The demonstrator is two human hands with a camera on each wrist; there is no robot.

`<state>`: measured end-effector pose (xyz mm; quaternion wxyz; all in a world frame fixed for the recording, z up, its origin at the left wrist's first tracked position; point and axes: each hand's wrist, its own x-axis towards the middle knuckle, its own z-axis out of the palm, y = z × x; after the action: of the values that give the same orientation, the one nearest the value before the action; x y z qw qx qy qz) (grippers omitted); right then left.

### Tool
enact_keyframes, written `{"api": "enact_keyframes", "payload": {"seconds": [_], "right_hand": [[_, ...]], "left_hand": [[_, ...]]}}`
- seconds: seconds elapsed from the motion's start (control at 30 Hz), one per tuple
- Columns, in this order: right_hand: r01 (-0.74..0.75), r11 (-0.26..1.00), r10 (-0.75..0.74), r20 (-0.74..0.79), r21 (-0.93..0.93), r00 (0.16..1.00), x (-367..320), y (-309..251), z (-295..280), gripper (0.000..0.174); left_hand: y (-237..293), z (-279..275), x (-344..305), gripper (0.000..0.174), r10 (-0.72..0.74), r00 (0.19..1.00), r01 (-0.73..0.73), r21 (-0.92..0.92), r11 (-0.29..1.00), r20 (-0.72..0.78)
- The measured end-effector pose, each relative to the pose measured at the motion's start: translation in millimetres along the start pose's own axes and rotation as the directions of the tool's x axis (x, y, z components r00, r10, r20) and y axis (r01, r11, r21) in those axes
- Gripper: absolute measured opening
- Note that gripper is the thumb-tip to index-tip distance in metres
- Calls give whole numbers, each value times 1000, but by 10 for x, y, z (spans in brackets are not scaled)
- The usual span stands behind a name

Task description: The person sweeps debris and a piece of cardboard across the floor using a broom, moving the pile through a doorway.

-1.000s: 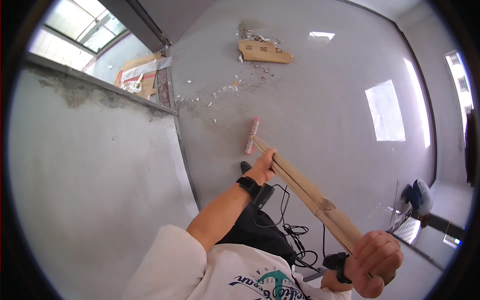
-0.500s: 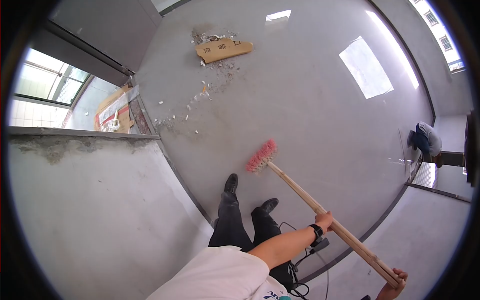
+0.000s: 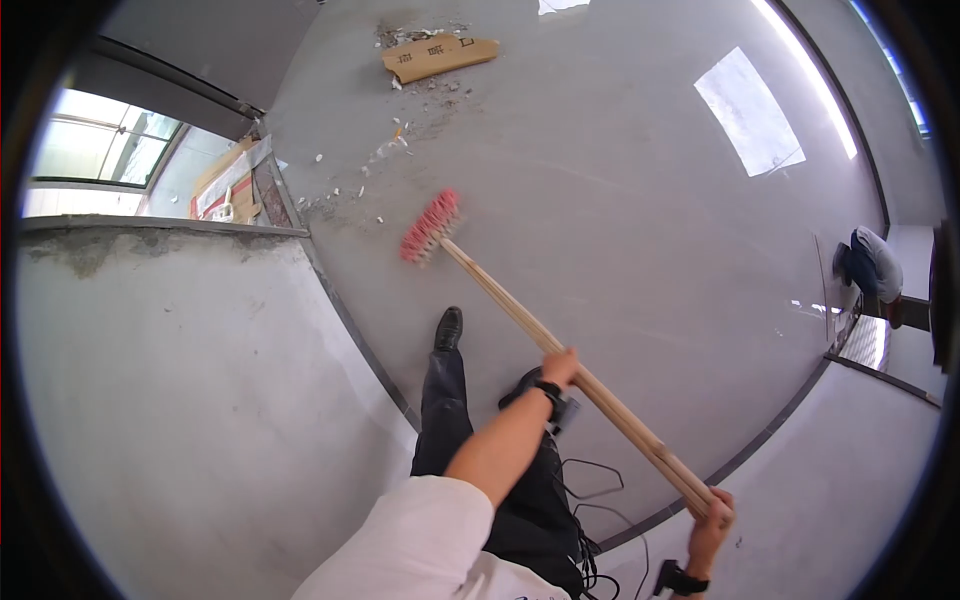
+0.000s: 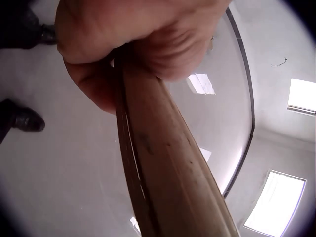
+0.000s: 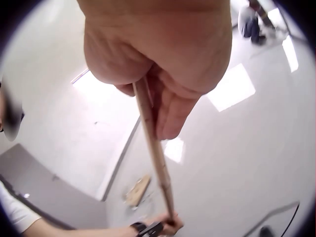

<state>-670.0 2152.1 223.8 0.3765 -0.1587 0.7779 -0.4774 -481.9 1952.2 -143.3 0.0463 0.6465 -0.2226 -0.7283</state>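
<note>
A push broom with a red and white bristle head lies across the floor in the head view, its long wooden handle slanting down to the right. My left hand grips the handle about midway. In the left wrist view the fingers wrap round the wood. Near the handle's upper end, my right hand holds it. The right wrist view shows that palm curled over the handle, with the left arm farther down it.
Bits of debris and a torn cardboard piece lie ahead on the floor. A low wall runs along the left, by a doorway with more cardboard. Another person bends down far right. Cables hang by my legs.
The broom head first came back toward the right, nearer my feet, and has since moved forward and left toward the debris. Both hands stay on the handle; a foot has stepped forward.
</note>
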Motion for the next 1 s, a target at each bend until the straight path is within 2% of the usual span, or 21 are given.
{"api": "enact_keyframes", "payload": {"seconds": [0.03, 0.07, 0.1, 0.13, 0.23, 0.3, 0.37, 0.4, 0.43, 0.47, 0.5, 0.57, 0.6, 0.67, 0.73, 0.77, 0.8, 0.83, 0.87, 0.93, 1.0], "right_hand": [[-29, 1000, 29, -37, -1, 999, 23, 38, 489, 24], [7, 1000, -7, 12, -11, 1000, 60, 212, 797, 24], [-62, 991, 52, 83, 120, 995, 65, 189, 1175, 24], [-72, 989, 61, 92, 129, 994, 76, 285, 1284, 24], [128, 984, -98, 226, -122, 969, 100, 304, 1395, 26], [52, 994, -66, 140, 98, 988, 102, 371, 1023, 28], [-1, 962, 9, -28, 274, 1000, 8, 41, 630, 23], [9, 984, -8, -7, 176, 1000, -41, -65, 291, 34], [-44, 975, 74, -130, 219, 989, -141, -158, -70, 33], [-58, 967, 98, -156, 247, 983, -241, -326, -327, 30], [-40, 981, 73, -170, 187, 983, -390, -529, -515, 34], [-86, 995, 95, -188, 53, 978, -588, -800, -426, 37], [-145, 989, 139, -195, -21, 971, -656, -887, -285, 36], [-139, 990, 128, -216, -37, 968, -716, -876, 68, 35], [-102, 991, 86, -168, -83, 982, -683, -694, 604, 36], [147, 611, -49, 148, -778, 988, -648, -841, 1060, 35], [-108, 994, 106, -58, -27, 993, -614, -608, 1523, 26], [-31, 999, 32, 42, -36, 999, -560, -529, 1910, 22], [-14, 999, 16, 64, -39, 998, -507, -460, 2263, 21], [-51, 998, 49, 50, 33, 998, -391, -284, 2593, 25], [-50, 991, 30, 167, 120, 986, -286, -317, 2755, 25]], "left_hand": [[186, -403, 64, 51, -25, 994, 9, -144, 990, -105], [393, -812, 111, 47, -49, 977, -13, -283, 959, -209], [636, -1224, 66, 44, -29, 976, -31, -266, 963, -216], [807, -1578, 63, 39, -6, 979, -48, -258, 965, -202], [1117, -1898, -190, 33, 1, 970, -69, -274, 959, -241], [1079, -1581, -442, 30, 41, 970, -117, -317, 941, -239], [894, -1020, -687, 28, 59, 966, -146, -346, 927, -250], [794, -705, -866, 27, 85, 965, -152, -264, 952, -249], [697, -415, -1060, 33, 44, 986, -83, -244, 966, -160], [559, -59, -1198, 44, -25, 977, -21, -217, 976, -210], [228, 330, -1144, 54, -17, 946, -6, -69, 998, -324], [25, 479, -1232, 57, -129, 971, 117, -71, 991, -202], [58, 371, -1219, 57, -134, 974, 123, -68, 990, -185], [173, 24, -1178, 61, -213, 975, 195, -216, 957, -62], [154, -571, -740, 53, -130, 986, 101, -244, 965, -106], [124, -924, -458, 49, -54, 994, 32, -213, 977, -98], [643, -1437, -616, 33, -182, 974, 141, -271, 952, -134], [75, -1817, 292, 32, 110, 993, -108, 65, 992, -35], [653, -2228, -31, 38, -93, 988, 46, -347, 937, -120], [1250, -2869, -126, 37, -90, 980, 33, -306, 952, -176], [1371, -2992, -158, 36, -61, 977, -8, -319, 948, -204]]}}
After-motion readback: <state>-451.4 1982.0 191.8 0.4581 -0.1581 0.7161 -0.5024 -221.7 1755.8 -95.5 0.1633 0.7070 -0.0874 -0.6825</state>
